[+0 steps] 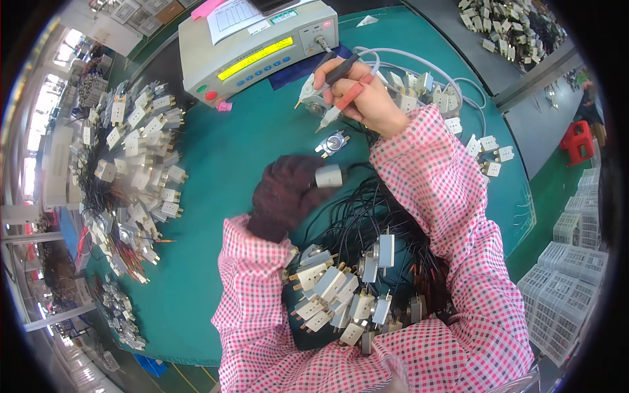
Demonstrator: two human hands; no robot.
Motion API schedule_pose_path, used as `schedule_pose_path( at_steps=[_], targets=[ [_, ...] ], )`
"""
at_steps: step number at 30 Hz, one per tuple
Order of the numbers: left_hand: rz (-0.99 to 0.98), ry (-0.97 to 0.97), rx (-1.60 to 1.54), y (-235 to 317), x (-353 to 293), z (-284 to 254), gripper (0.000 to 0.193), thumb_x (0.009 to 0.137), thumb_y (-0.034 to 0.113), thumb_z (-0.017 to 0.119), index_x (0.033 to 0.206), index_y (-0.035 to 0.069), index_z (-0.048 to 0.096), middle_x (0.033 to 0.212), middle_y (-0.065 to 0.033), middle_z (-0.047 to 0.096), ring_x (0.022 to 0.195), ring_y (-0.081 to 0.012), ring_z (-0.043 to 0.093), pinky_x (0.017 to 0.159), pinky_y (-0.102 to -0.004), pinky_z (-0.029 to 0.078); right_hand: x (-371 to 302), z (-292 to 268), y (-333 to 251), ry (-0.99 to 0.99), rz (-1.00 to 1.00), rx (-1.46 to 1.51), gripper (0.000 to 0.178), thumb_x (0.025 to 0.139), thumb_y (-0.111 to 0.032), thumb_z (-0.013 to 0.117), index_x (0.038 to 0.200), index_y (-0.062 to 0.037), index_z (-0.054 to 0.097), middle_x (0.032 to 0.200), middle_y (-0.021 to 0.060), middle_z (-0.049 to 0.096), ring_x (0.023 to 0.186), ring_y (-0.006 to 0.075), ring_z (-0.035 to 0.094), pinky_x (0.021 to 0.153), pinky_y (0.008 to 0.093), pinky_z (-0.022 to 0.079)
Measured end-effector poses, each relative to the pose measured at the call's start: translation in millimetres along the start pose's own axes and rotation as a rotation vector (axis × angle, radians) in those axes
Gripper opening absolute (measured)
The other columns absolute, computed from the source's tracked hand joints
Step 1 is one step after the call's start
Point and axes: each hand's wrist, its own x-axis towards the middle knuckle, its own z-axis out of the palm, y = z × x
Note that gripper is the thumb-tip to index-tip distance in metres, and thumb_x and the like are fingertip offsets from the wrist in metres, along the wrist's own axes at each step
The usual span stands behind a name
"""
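My left hand point(283, 193), in a dark maroon glove and a little blurred, is closed around a small white box-shaped part point(329, 175). Above it, my bare right hand point(375, 108) grips a pair of test probes, one with a black handle point(342, 71) and one with a red handle point(350, 96). Their tips point down to the left, apart from the white part. Between the hands, a silver part with a round face point(333, 144) lies on the green mat. Black wires point(357, 206) with several boxy, pronged parts point(331, 285) lie close to my body, between my forearms.
A bench tester point(262, 59) with a lit yellow display stands at the far side. Grey cables point(419, 59) loop right of it, beside more white parts point(488, 144). A large wired pile point(141, 144) lies left. White plastic baskets point(563, 288) and a red stool point(578, 143) are off to the right.
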Motion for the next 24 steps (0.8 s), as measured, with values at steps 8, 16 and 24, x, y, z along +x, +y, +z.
schedule_pose_path(
  at_steps=[8, 16, 24],
  targets=[
    [0.095, 0.056, -0.152, -5.0, 6.1, 9.1, 0.051, 0.066, 0.032, 0.078, 0.111, 0.015, 0.061, 0.095, -0.0111, 0.064, 0.087, -0.0303, 0.061, 0.076, -0.0401, 0.048, -5.1, 3.2, -3.1, -0.206, 0.149, -0.195, 0.018, 0.079, -0.008, 0.046, 0.088, -0.0022, 0.061, 0.068, 0.0046, 0.055, 0.039, 0.0026, 0.038, 0.035, 0.0159, 0.025],
    [-0.357, -0.085, -0.925, -19.5, -3.1, 3.9, 0.044, 0.073, 0.006, 0.077, 0.113, 0.004, 0.059, 0.105, -0.0059, 0.065, 0.097, -0.0155, 0.061, 0.084, -0.0318, 0.049, -6.5, 10.9, -14.7, -0.468, 0.254, -0.288, 0.016, 0.074, -0.008, 0.048, 0.08, -0.0014, 0.061, 0.07, 0.0044, 0.057, 0.055, 0.0049, 0.047, 0.044, 0.0181, 0.032],
    [-0.439, -0.059, -1.096, -17.0, 3.6, 6.3, 0.044, 0.069, 0.01, 0.081, 0.108, 0.005, 0.062, 0.103, -0.0076, 0.066, 0.096, -0.0172, 0.062, 0.086, -0.0325, 0.048, -6.8, 6.1, -11.0, -0.576, 0.183, -0.289, 0.021, 0.072, -0.006, 0.047, 0.084, 0.0017, 0.063, 0.084, 0.0067, 0.06, 0.072, 0.0119, 0.054, 0.067, 0.0248, 0.044]
  ],
)
